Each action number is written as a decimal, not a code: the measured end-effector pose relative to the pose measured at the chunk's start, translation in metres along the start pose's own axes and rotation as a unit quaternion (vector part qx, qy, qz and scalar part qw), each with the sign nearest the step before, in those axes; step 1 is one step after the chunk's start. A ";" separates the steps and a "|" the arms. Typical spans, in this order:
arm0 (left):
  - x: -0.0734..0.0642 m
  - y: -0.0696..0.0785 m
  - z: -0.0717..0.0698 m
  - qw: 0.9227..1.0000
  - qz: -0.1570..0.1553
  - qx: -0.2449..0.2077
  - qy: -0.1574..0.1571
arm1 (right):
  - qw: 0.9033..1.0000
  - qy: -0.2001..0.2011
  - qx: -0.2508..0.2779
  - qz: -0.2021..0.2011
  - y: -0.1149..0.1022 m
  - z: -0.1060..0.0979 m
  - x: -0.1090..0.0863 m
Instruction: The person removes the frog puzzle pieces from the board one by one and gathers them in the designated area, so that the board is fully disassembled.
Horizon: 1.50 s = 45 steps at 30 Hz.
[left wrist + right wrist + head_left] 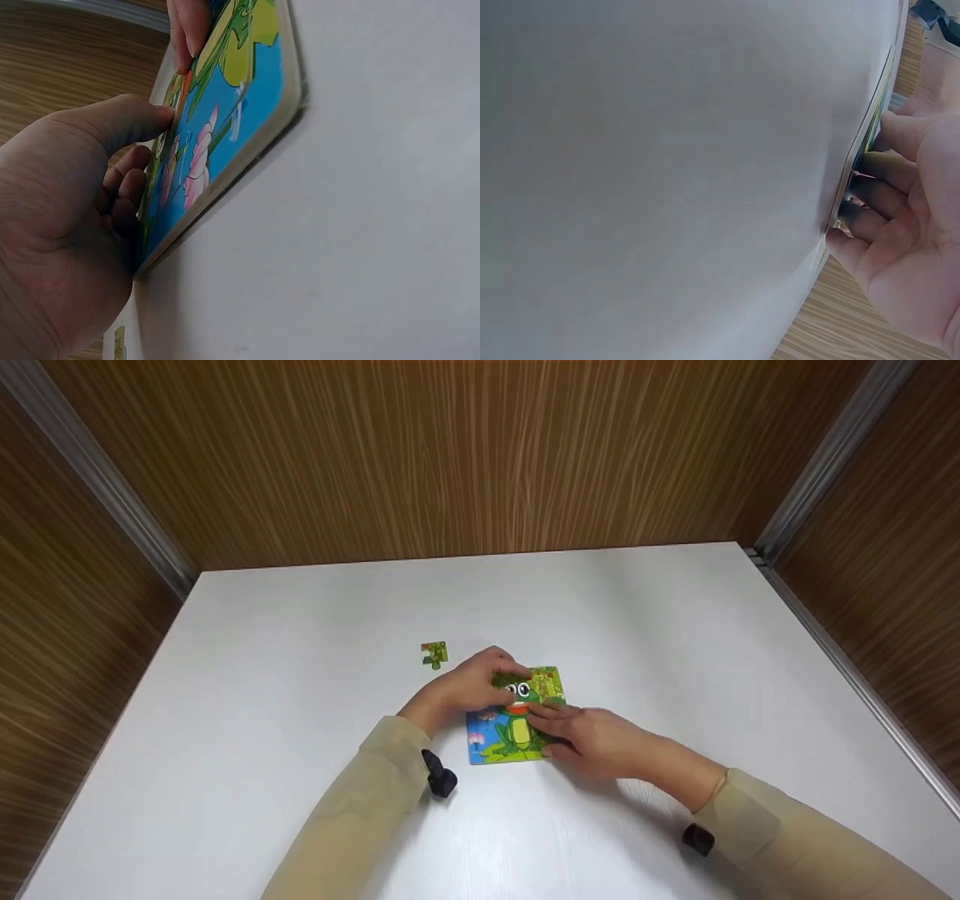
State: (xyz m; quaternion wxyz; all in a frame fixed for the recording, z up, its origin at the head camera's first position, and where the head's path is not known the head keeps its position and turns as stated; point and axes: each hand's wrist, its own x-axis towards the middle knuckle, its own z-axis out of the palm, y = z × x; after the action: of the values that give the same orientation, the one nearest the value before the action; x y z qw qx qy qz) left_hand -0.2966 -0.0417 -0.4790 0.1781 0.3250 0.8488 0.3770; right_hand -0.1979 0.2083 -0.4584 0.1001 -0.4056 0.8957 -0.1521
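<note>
A square jigsaw puzzle (521,733) with a green frog picture lies on the white table. My left hand (478,681) reaches over its upper left part and hides that corner. In the left wrist view the left thumb (142,120) touches the picture, while the other fingers are bent at the puzzle's edge. My right hand (600,741) rests its fingers on the right side of the frog. From the right wrist view, the right fingers (877,196) lie over the puzzle's edge. One loose puzzle piece (435,654), green with some red, lies left of the puzzle.
The white table (300,660) extends around the puzzle on all sides. Wood-grain panels (450,457) with metal corner strips stand behind it and at both sides. Small black devices (441,778) sit at both sleeve cuffs.
</note>
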 end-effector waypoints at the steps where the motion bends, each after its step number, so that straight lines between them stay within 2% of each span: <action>1: 0.000 0.000 0.000 1.000 -0.001 0.004 -0.002 | 1.000 0.000 0.000 0.000 0.000 0.000 0.000; 8: -0.002 0.002 0.001 0.999 -0.017 0.027 -0.022 | 1.000 0.001 0.002 -0.005 0.000 0.005 0.000; 21: 0.002 0.007 0.001 0.998 -0.030 0.049 -0.027 | 1.000 0.000 -0.002 0.004 0.000 0.000 -0.003; 32: 0.002 0.013 0.006 0.999 -0.018 0.029 -0.037 | 1.000 -0.006 0.002 0.012 -0.001 0.001 -0.010; 37: 0.002 0.012 0.006 0.999 -0.014 0.031 -0.031 | 1.000 -0.001 -0.002 0.004 -0.001 0.002 -0.010; 45: 0.001 0.010 0.010 1.000 -0.011 0.007 -0.010 | 1.000 0.002 -0.002 0.005 -0.003 0.001 -0.011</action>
State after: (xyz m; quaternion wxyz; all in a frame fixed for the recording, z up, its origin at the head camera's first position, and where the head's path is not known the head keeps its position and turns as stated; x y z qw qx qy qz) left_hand -0.2877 -0.0311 -0.4777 0.1888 0.3208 0.8529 0.3661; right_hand -0.1886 0.2147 -0.4574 0.0979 -0.4006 0.8985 -0.1503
